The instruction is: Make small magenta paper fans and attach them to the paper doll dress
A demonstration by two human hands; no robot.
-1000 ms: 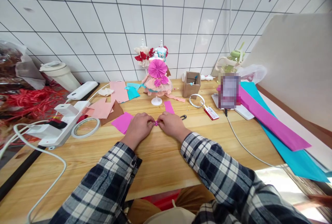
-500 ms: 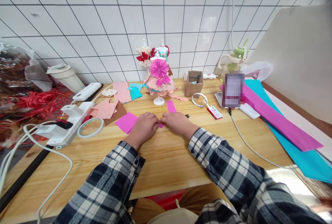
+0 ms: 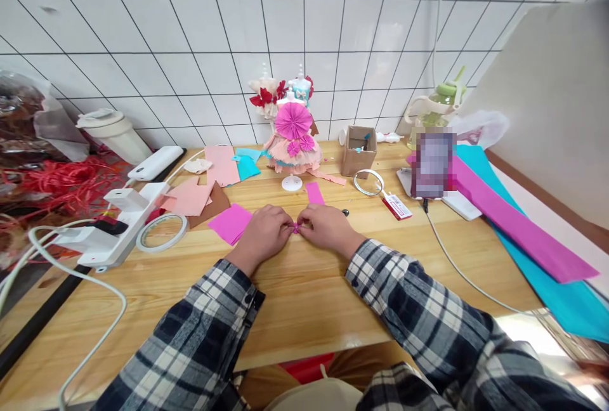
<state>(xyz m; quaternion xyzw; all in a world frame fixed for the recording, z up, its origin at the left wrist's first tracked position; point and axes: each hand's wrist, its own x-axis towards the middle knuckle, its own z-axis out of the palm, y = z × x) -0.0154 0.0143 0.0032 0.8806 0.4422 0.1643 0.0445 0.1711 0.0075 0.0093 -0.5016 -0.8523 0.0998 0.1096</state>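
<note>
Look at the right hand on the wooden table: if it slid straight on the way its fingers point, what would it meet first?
The right hand points left, so it would first press further into the small pink paper piece, then the left hand; they look almost touching.

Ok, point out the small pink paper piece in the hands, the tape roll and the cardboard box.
small pink paper piece [image 3: 295, 228], head view, the bit showing between the fingertips.
tape roll [image 3: 143, 241], head view, its left rim.
cardboard box [image 3: 359, 158], head view, its front wall.
</note>
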